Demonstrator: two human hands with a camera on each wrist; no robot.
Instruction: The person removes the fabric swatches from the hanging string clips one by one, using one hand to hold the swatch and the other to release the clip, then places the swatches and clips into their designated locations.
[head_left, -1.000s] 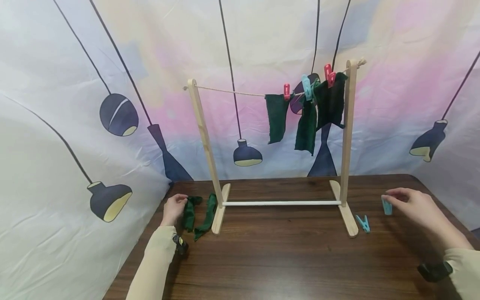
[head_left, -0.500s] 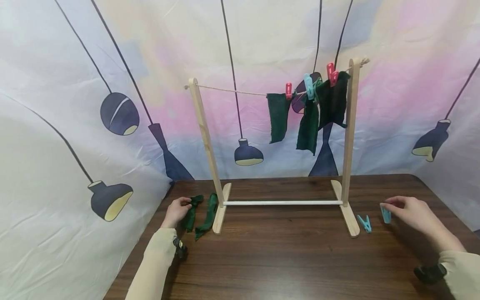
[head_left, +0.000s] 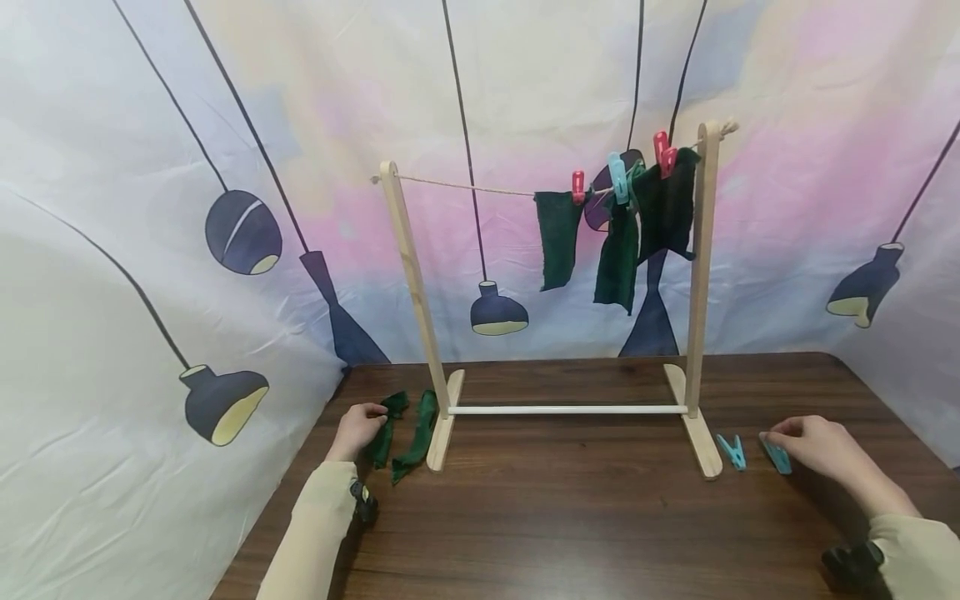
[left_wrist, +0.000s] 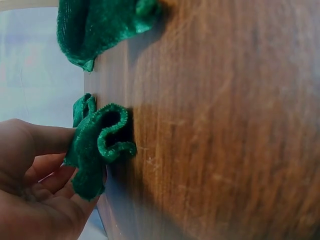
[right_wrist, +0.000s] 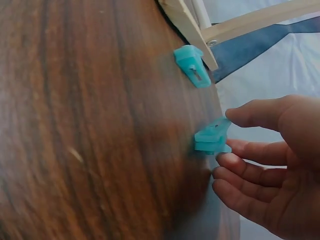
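In the head view my left hand (head_left: 357, 430) is at a green cloth strip (head_left: 383, 442) on the left of the table. The left wrist view shows the thumb and fingers pinching the folded cloth (left_wrist: 90, 150). A second green strip (head_left: 416, 437) lies beside it, touching or close to the rack's left foot. On the right, my right hand (head_left: 823, 450) pinches a light blue clothespin (head_left: 777, 457) between thumb and index finger, low at the tabletop. Another blue clothespin (right_wrist: 193, 66) lies apart from it, nearer the rack's right foot.
A wooden drying rack (head_left: 700, 333) stands mid-table with a white crossbar (head_left: 562, 410) and a string (head_left: 472, 188). Green cloth pieces (head_left: 558, 242) hang from it under red clothespins (head_left: 578, 187) and a blue clothespin (head_left: 618, 178). A printed curtain (head_left: 360, 100) hangs behind the table (head_left: 555, 517).
My right hand has moved toward me with the clothespin, which now tilts more. The left hand has shifted slightly right over the cloth strip.
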